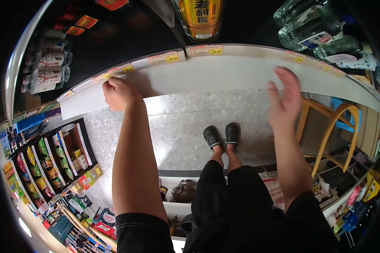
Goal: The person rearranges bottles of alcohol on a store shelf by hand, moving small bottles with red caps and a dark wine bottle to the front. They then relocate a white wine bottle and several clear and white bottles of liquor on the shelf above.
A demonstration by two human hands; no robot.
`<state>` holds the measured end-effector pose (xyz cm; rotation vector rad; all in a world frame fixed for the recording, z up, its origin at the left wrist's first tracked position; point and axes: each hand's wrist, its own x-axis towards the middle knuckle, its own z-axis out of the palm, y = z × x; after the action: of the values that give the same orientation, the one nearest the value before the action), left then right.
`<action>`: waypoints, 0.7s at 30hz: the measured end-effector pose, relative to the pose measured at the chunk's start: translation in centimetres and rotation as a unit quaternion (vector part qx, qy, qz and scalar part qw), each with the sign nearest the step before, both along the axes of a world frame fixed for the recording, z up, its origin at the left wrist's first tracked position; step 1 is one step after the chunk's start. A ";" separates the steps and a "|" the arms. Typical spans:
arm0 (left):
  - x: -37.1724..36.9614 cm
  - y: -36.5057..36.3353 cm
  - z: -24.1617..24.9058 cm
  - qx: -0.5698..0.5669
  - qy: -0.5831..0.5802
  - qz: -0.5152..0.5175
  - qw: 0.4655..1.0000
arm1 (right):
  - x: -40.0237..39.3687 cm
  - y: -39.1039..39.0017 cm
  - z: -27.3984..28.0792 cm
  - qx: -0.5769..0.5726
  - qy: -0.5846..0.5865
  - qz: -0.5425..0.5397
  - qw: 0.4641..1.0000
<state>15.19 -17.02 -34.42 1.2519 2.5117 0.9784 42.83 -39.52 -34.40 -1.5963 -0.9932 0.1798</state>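
Note:
My left hand [120, 93] is closed with curled fingers in front of the white shelf front [215, 74], just below the price labels [113, 72] at the left. Whatever its fingers hold, if anything, is hidden. My right hand [286, 99], slightly blurred, is raised near the shelf front's right part, fingers apart and nothing in it. On the black shelf above stands a bottle with a yellow label [202, 19]. Clear bottles [310, 29] lie at the upper right, and shrink-wrapped small bottles [50, 67] are at the upper left.
A wooden chair [335, 126] and a blue stool [344, 114] stand at the right. Racks of packaged snacks [50, 164] fill the lower left. My black shoes [221, 135] are on the grey tiled floor [177, 139]. A low white shelf [177, 208] with goods runs behind my legs.

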 end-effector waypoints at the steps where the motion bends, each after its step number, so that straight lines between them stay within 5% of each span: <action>1: 0.0 0.0 -0.1 -0.002 0.000 0.001 1.000 | -0.4 2.1 0.7 -0.006 -0.049 0.064 0.997; 6: -0.2 0.2 -0.4 0.002 0.012 -0.003 1.000 | -1.8 10.9 3.1 0.057 -0.098 0.060 0.992; 8: -0.3 0.3 -0.6 -0.005 0.022 -0.002 1.000 | -1.5 12.2 3.4 -0.057 -0.208 0.068 0.974; 15: -0.3 0.5 -1.2 0.044 0.031 0.001 0.999 | -3.5 13.3 4.2 -0.046 -0.137 0.081 0.986; 21: -0.6 0.7 -1.1 0.023 0.016 -0.005 1.000 | -3.8 14.2 2.1 0.006 -0.240 -0.004 0.971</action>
<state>14.57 -16.36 -35.51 1.3024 2.5190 1.0281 39.00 -25.28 -32.33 -1.6685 -1.3517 -0.2328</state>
